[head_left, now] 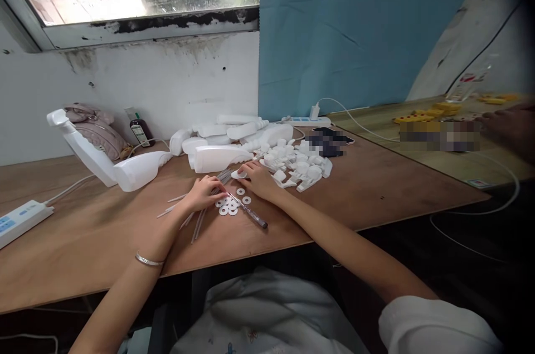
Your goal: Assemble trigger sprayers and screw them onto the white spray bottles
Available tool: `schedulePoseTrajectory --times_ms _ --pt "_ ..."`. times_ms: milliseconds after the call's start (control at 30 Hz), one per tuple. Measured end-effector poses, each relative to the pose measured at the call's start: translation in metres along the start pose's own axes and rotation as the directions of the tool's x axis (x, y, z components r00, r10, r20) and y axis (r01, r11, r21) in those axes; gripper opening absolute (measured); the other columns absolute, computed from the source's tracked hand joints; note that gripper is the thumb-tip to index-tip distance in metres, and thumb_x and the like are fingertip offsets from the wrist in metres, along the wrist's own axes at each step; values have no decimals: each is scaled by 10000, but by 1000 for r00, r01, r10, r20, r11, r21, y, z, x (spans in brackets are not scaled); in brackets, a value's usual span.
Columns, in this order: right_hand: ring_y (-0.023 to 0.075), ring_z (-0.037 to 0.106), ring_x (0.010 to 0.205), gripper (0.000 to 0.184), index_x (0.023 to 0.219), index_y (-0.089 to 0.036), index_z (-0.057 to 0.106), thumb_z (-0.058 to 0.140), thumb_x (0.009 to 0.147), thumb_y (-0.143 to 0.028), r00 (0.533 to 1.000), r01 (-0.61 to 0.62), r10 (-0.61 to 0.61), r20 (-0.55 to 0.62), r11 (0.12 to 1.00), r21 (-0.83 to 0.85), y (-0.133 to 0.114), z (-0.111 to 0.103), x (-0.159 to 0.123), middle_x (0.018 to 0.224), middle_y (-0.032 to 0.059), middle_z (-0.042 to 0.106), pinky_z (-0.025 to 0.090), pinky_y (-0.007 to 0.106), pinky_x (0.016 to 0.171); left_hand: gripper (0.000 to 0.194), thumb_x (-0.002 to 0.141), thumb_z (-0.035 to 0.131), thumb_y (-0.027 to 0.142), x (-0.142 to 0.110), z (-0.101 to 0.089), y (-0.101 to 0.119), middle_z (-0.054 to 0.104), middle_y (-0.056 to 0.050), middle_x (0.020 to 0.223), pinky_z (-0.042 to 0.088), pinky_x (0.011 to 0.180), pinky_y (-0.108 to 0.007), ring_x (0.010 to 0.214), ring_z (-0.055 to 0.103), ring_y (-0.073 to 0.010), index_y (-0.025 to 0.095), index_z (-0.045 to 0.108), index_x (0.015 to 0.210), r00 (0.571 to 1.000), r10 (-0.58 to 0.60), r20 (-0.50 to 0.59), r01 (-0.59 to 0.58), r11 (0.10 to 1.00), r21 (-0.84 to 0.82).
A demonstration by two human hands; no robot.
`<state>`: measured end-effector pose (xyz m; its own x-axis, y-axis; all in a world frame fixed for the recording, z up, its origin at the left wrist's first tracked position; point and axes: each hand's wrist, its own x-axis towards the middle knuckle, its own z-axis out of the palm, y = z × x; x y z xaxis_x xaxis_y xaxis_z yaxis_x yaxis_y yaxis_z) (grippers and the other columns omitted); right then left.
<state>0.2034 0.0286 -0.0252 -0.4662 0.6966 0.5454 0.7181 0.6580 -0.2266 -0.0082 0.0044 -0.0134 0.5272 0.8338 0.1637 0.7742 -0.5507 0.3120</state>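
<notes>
Bottles (219,159) of white plastic lie toward the back of the wooden surface (334,198), seemingly set there to give the hands room. Thin clear tubes (198,226) fan out beneath the left hand (204,195), whose fingers bend close together by loose white washers (228,207); whether they grip anything cannot be told. A slim tool (257,217) lies angled, handle toward the person, likely for easy pickup. The right hand (257,180) holds a small white piece (236,175) in narrowed fingers, just beside white parts (292,161) heaped, it appears, for short reaching.

Obstacles — washers (228,207) close in, bottles (217,159) ahead
</notes>
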Motion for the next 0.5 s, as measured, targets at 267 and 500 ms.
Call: schedulePoseTrajectory --times_ms 267,500 --pt "148 545 930 239 1042 -206 551 473 824 -147 986 111 -117 119 992 61 -4 5 -4 1079 52 549 403 245 767 290 807 489 401 2 1 -6 626 -26 689 383 591 -233 618 521 -132 165 640 733 940 -127 -318 74 982 -172" --pt "152 582 874 293 1129 -203 476 475 837 -226 976 169 -182 117 979 115 -9 5 -5 1071 41 590 407 248 741 339 758 542 468 3 4 2 636 -12 636 386 522 -211 528 497 -104 147 651 737 910 -200 -362 42 916 -400"
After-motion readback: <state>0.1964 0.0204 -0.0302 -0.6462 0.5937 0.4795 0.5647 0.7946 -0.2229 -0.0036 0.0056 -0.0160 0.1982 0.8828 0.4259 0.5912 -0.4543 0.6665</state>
